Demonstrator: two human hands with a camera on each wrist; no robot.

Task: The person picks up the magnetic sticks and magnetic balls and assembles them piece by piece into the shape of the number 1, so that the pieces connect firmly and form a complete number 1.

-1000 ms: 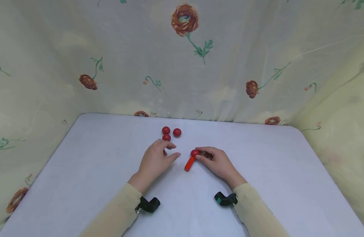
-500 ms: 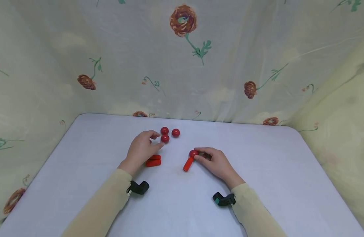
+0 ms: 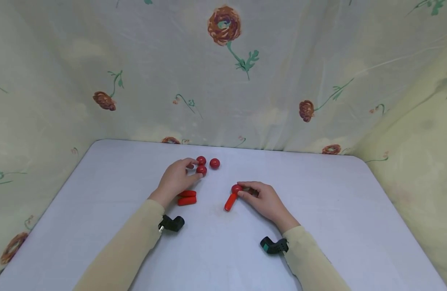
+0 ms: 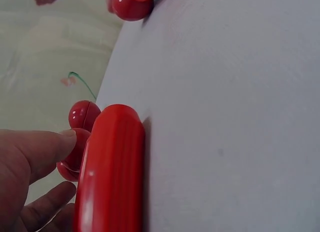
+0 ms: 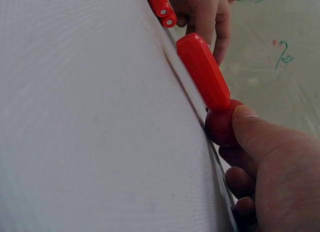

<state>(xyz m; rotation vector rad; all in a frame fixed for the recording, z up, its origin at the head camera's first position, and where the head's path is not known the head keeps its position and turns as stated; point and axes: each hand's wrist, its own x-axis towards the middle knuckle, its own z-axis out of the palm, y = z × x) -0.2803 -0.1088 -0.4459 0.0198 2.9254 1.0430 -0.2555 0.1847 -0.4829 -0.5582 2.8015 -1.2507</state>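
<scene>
In the head view, my left hand pinches a glossy red ball between thumb and index finger. A second red ball sits against its far side, and a third red ball lies just to the right. My right hand pinches another red ball by its right side. From that ball a short red rod points toward the front left, its end meeting the ball in the right wrist view. Two more red rods lie side by side under the left wrist; silver tips show on their ends.
The hands work over a white table with rounded far corners. Behind and beside it hangs a pale flowered curtain. Each wrist carries a black camera mount close above the tabletop.
My left hand has moved left and away from me, past the two rods, uncovering them, and now closes on the near ball. My right hand stays at its ball and rod.
</scene>
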